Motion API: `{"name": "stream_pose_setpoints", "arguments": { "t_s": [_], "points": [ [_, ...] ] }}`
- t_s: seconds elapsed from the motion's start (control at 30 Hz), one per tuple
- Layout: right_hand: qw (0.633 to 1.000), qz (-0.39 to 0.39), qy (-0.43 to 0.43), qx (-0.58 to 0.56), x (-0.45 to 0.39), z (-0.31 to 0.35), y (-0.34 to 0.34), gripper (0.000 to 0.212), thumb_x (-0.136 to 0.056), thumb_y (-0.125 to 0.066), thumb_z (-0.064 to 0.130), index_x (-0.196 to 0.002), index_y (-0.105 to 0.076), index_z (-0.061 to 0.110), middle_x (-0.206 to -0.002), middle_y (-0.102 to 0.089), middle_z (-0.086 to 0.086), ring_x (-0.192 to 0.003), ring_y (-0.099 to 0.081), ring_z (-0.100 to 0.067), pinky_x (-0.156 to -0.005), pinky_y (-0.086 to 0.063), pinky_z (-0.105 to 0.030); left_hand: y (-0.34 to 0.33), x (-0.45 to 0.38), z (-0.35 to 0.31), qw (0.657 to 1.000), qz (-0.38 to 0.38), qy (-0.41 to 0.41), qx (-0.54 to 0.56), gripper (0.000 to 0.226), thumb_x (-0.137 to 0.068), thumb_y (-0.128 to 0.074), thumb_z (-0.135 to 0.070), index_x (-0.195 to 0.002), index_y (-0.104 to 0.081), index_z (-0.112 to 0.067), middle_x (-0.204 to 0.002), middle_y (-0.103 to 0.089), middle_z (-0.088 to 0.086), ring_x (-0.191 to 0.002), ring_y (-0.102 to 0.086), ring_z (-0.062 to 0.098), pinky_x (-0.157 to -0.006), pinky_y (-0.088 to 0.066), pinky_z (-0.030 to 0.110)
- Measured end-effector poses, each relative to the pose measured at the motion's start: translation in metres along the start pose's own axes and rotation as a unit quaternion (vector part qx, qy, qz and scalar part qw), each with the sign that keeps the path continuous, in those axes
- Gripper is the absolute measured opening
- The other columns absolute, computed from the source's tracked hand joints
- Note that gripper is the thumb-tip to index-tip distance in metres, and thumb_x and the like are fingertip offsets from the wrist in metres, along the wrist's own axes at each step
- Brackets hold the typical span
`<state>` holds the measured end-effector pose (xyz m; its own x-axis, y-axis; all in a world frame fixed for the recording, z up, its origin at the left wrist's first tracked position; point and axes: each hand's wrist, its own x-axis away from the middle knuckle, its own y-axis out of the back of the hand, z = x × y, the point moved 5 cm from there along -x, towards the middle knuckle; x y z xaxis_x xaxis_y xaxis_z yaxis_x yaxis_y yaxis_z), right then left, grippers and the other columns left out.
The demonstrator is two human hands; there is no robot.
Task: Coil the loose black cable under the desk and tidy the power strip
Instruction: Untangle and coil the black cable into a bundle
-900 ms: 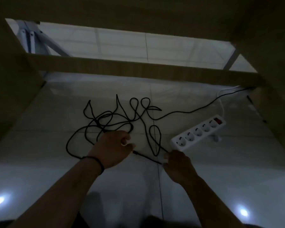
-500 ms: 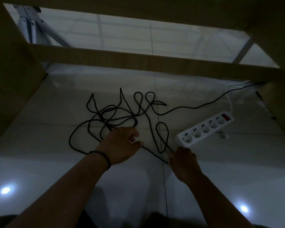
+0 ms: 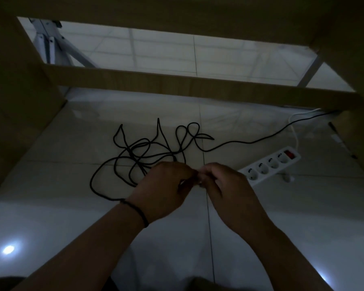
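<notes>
under the desk, on pale glossy floor tiles [image 3: 303,206], the black cable [image 3: 135,156] is lying tangled beside the white power strip [image 3: 269,166]. the left hand [image 3: 166,192] and right hand [image 3: 225,190] are meeting, both seemingly pinching one cable end. i think loops should be kept even, drawing slack gently so nothing is knotting.

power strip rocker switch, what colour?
Red, at the far end of the white power strip; the switch shows in the head view.
</notes>
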<state>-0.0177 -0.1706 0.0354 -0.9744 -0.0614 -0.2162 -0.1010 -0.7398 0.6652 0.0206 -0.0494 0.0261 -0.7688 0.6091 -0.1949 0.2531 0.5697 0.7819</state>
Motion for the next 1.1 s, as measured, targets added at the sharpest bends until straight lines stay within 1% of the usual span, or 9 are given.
{"name": "stream_pose_setpoints", "arguments": {
  "t_s": [0.17,0.23,0.4,0.5,0.6,0.7,0.8,0.93,1.1],
  "points": [
    [0.989,-0.056,-0.055,-0.124,-0.002,0.003,0.016,0.018,-0.089,-0.059,0.022,-0.084,-0.060,0.039,-0.079,-0.068,0.015,-0.081,-0.063,0.001,-0.069,-0.049,-0.010,0.016,-0.004,-0.007,0.997,-0.035,0.011,0.064,0.028,-0.087,-0.051,-0.025,-0.101,-0.072,-0.017,-0.084,-0.068,-0.004,-0.073,-0.057,0.003,-0.066,-0.042,0.003],
    [0.983,-0.039,-0.082,-0.161,-0.002,0.000,0.017,0.013,-0.085,-0.064,0.025,-0.088,-0.064,0.037,-0.083,-0.070,0.014,-0.081,-0.064,0.001,-0.071,-0.052,-0.013,0.019,-0.005,-0.007,0.996,-0.041,0.021,0.070,0.023,-0.089,-0.052,-0.023,-0.097,-0.073,-0.015,-0.073,-0.061,-0.015,-0.067,-0.056,-0.007,-0.064,-0.038,-0.001],
    [0.985,-0.013,-0.096,-0.145,-0.003,-0.009,0.020,0.012,-0.087,-0.061,0.020,-0.086,-0.069,0.029,-0.075,-0.070,0.003,-0.069,-0.064,-0.011,-0.063,-0.051,-0.026,0.038,-0.007,0.011,0.970,-0.123,0.150,0.148,0.019,-0.090,-0.057,-0.017,-0.077,-0.070,-0.022,-0.066,-0.062,-0.020,-0.061,-0.061,-0.007,-0.057,-0.044,0.003],
    [0.983,-0.038,-0.111,-0.140,-0.003,-0.016,0.029,0.021,-0.089,-0.059,0.020,-0.085,-0.063,0.040,-0.067,-0.065,0.018,-0.067,-0.061,0.007,-0.059,-0.044,-0.006,0.056,-0.006,0.025,0.929,-0.191,0.215,0.234,0.019,-0.091,-0.055,-0.018,-0.081,-0.071,-0.024,-0.072,-0.067,-0.018,-0.061,-0.063,-0.006,-0.061,-0.049,0.005],
    [0.980,-0.079,-0.115,-0.140,-0.004,-0.019,0.034,0.025,-0.090,-0.058,0.018,-0.082,-0.060,0.042,-0.075,-0.065,0.012,-0.064,-0.058,0.006,-0.061,-0.044,-0.004,0.052,-0.005,0.028,0.905,-0.187,0.247,0.292,0.013,-0.089,-0.059,-0.023,-0.088,-0.071,-0.025,-0.074,-0.067,-0.018,-0.064,-0.062,-0.006,-0.060,-0.049,0.004],
    [0.976,-0.122,-0.115,-0.137,-0.003,-0.018,0.034,0.018,-0.090,-0.056,0.020,-0.094,-0.063,0.036,-0.080,-0.066,0.008,-0.068,-0.059,-0.001,-0.061,-0.045,-0.008,0.047,-0.005,0.023,0.903,-0.180,0.247,0.301,0.012,-0.086,-0.062,-0.031,-0.092,-0.072,-0.030,-0.066,-0.067,-0.025,-0.064,-0.061,-0.012,-0.059,-0.047,0.002],
    [0.965,-0.149,-0.132,-0.172,-0.003,-0.017,0.032,0.017,-0.089,-0.058,0.020,-0.087,-0.062,0.036,-0.074,-0.065,0.005,-0.065,-0.058,-0.008,-0.058,-0.045,-0.013,0.043,-0.006,0.018,0.893,-0.169,0.237,0.342,0.010,-0.086,-0.062,-0.024,-0.087,-0.071,-0.028,-0.055,-0.065,-0.021,-0.054,-0.058,-0.008,-0.052,-0.044,0.004],
    [0.961,-0.121,-0.144,-0.201,-0.004,-0.012,0.022,0.008,-0.087,-0.059,0.022,-0.085,-0.065,0.027,-0.071,-0.066,0.004,-0.057,-0.056,0.000,-0.053,-0.046,-0.011,0.035,-0.006,0.016,0.870,-0.160,0.239,0.400,0.013,-0.085,-0.064,-0.016,-0.082,-0.072,-0.026,-0.067,-0.072,-0.012,-0.064,-0.065,0.003,-0.063,-0.052,0.013],
    [0.953,-0.100,-0.159,-0.239,-0.005,-0.007,0.015,0.015,-0.089,-0.058,0.020,-0.086,-0.063,0.034,-0.076,-0.067,0.005,-0.059,-0.057,0.002,-0.055,-0.046,-0.008,0.036,-0.007,0.012,0.866,-0.183,0.223,0.408,0.017,-0.084,-0.063,-0.013,-0.079,-0.072,-0.026,-0.068,-0.072,-0.007,-0.068,-0.067,0.008,-0.069,-0.057,0.020]
  ]
}}
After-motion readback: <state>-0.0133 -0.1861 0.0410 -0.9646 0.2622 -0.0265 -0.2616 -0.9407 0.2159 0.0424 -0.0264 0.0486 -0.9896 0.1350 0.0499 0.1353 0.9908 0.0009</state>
